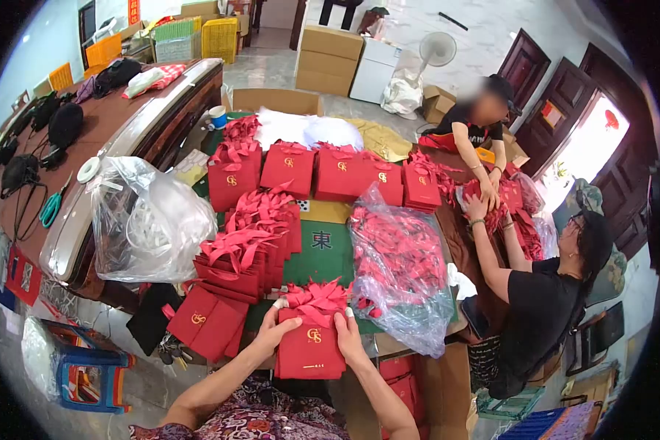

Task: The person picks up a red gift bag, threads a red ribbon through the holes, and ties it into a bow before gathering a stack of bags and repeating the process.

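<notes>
Between my left hand (274, 328) and my right hand (350, 340) is a bundle of red paper gift bags (311, 358), gripped at its two sides. The front bag carries a gold logo, and red ribbon handles bunch up at the top. White coverings show on some of my fingertips. Left of the bundle, more red bags (207, 323) lean at the table's edge, with a long row of ribboned bags (246, 253) behind them. To the right lies a clear plastic bag (400, 257) full of red ribboned pieces.
Stacks of red bags (287, 170) line the far side of the green table (319, 253). Two people work at the right over red ribbons (497, 213). A clear bag of white material (150, 220) sits left. Below are blue stools (92, 378) and a cardboard box (447, 389).
</notes>
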Tool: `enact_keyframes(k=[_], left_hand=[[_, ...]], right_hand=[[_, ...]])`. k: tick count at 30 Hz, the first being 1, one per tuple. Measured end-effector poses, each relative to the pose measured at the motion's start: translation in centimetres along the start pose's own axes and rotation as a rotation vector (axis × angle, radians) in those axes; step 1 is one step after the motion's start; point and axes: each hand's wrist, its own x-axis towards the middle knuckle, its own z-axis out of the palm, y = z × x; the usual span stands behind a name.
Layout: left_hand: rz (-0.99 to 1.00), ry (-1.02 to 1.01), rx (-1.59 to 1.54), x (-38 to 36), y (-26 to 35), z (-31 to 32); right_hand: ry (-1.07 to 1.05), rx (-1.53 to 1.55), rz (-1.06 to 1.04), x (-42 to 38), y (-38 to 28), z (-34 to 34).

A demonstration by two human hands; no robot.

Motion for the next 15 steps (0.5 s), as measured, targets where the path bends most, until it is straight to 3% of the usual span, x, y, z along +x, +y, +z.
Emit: enact_keyframes(k=[5, 7, 12, 15], left_hand=[[-0.079, -0.067, 0.034, 2.2, 1.9, 2.2], [-0.23, -0.024, 0.111, 2.9, 4.8, 4.6], [-0.186, -0.143, 0.232, 7.4, 7.4, 8.1], [-0.263, -0.219, 0.126, 10.2, 8.3, 10.6]], right_hand=[[0.032, 0.001, -0.089, 1.0, -3.7, -1.7], [0.008, -0.131, -0.216, 2.3, -5.4, -3.0], [0.083, -0.212, -0.314, 6.0, -10.3, -6.3], [0.088, -0.285, -0.288, 8.8, -12.4, -8.6]])
